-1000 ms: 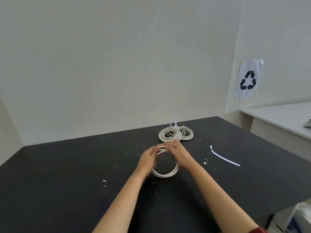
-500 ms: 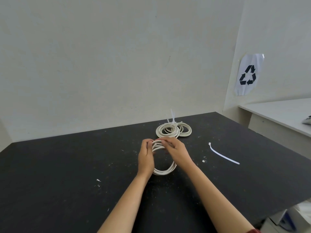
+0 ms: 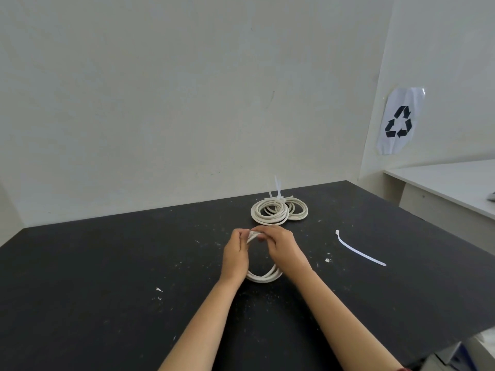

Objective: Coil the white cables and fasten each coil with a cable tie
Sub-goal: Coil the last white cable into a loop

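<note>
A white cable coil (image 3: 263, 277) stands on edge on the black table (image 3: 107, 277), between my two hands. My left hand (image 3: 235, 257) grips the coil's top left, fingers curled round the strands. My right hand (image 3: 284, 249) grips the top from the right, its fingers over the same bundle; only the coil's lower arc shows below my hands. A loose white cable tie (image 3: 359, 251) lies flat to the right. Behind my hands lie two finished coils (image 3: 277, 211), overlapping, with tie tails sticking up.
A pale wall rises right behind the table's far edge. A white counter (image 3: 455, 183) stands at the right, beyond a gap, under a recycling sign (image 3: 399, 121). Small white scraps (image 3: 327, 260) dot the tabletop.
Both hands have stayed on the coil's top, with the fingers shifting closer together round the strands. The view has tilted slightly; the coil keeps its place.
</note>
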### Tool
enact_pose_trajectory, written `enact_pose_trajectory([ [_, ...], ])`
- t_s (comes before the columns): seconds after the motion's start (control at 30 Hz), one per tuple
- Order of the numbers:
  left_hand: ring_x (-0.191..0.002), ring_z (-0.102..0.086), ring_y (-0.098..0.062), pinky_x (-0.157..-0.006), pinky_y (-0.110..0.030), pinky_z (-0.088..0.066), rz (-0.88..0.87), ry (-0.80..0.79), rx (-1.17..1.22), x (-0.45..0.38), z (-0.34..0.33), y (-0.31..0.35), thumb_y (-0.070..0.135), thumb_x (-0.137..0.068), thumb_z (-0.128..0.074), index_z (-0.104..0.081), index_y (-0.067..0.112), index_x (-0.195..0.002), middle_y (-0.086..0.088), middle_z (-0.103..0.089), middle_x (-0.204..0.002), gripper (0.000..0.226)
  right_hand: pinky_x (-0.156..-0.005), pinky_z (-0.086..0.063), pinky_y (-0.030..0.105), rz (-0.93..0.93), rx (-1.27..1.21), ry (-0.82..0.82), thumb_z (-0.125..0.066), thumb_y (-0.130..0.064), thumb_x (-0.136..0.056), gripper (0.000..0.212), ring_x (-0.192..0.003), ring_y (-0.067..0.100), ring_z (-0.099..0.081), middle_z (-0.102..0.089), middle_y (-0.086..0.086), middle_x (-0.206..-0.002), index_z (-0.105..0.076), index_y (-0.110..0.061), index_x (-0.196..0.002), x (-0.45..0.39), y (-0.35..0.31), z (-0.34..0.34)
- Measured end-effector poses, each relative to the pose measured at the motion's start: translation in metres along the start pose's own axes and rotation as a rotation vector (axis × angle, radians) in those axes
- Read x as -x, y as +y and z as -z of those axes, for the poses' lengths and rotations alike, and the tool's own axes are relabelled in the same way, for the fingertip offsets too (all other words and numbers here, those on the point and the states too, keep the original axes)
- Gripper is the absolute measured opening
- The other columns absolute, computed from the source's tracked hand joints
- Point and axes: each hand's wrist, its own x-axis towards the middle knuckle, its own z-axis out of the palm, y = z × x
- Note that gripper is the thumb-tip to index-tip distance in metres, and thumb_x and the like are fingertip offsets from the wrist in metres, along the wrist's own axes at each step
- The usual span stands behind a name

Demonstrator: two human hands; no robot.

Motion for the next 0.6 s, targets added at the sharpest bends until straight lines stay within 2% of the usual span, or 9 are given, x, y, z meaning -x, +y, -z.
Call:
enact_pose_trajectory([
  [0.13, -0.058, -0.041, -0.002, -0.055, -0.021, -0.033, -0.027, -0.184, -0.069, -0.003, 0.002, -0.003, 0.035, -0.101, -0.038, -0.056, 0.019, -0.107, 0.012, -0.046, -0.07, 0.025, -0.082, -0.049, 0.011, -0.056, -0.082, 0.073, -0.051, 0.003, -0.091, 0.033, -0.086, 0.004, -0.068, -0.075, -0.002, -0.092, -0.075, -0.015, -0.104, -0.001, 0.0, 0.004],
  [0.27, -0.058, -0.041, -0.008, -0.058, -0.029, -0.036, -0.003, -0.253, -0.195, -0.009, 0.003, 0.001, 0.034, -0.102, -0.035, -0.05, 0.016, -0.099, 0.003, -0.048, -0.073, 0.023, -0.079, -0.046, 0.005, -0.168, -0.172, 0.037, -0.053, 0.001, -0.091, 0.032, -0.085, -0.004, -0.068, -0.076, -0.009, -0.09, -0.077, -0.017, -0.1, -0.003, 0.002, 0.006],
  [0.4, -0.062, -0.049, -0.008, -0.059, -0.024, -0.037, -0.079, -0.357, -0.386, -0.006, 0.005, 0.007, 0.039, -0.102, -0.029, -0.047, 0.023, -0.113, 0.002, -0.055, -0.078, 0.026, -0.076, -0.046, 0.004, -0.227, -0.189, 0.02, -0.055, -0.002, -0.092, 0.03, -0.084, -0.005, -0.067, -0.076, -0.009, -0.086, -0.078, -0.02, -0.098, -0.001, 0.009, 0.009],
  [0.5, -0.063, -0.051, -0.013, -0.056, -0.029, -0.038, -0.097, -0.278, -0.406, 0.0, 0.0, 0.007, 0.037, -0.103, -0.028, -0.048, 0.021, -0.108, -0.001, -0.056, -0.075, 0.025, -0.079, -0.046, 0.006, -0.233, -0.232, -0.019, -0.056, -0.005, -0.092, 0.027, -0.087, -0.003, -0.068, -0.076, -0.009, -0.089, -0.077, -0.02, -0.098, -0.001, 0.009, 0.012],
  [0.6, -0.058, -0.045, -0.011, -0.051, -0.026, -0.03, -0.063, -0.192, -0.423, 0.001, -0.006, 0.005, 0.033, -0.103, -0.027, -0.047, 0.017, -0.1, 0.001, -0.051, -0.07, 0.026, -0.082, -0.044, 0.004, -0.219, -0.23, -0.037, -0.059, -0.01, -0.094, 0.023, -0.096, -0.002, -0.065, -0.074, -0.009, -0.1, -0.073, -0.021, -0.108, -0.001, 0.009, 0.01],
])
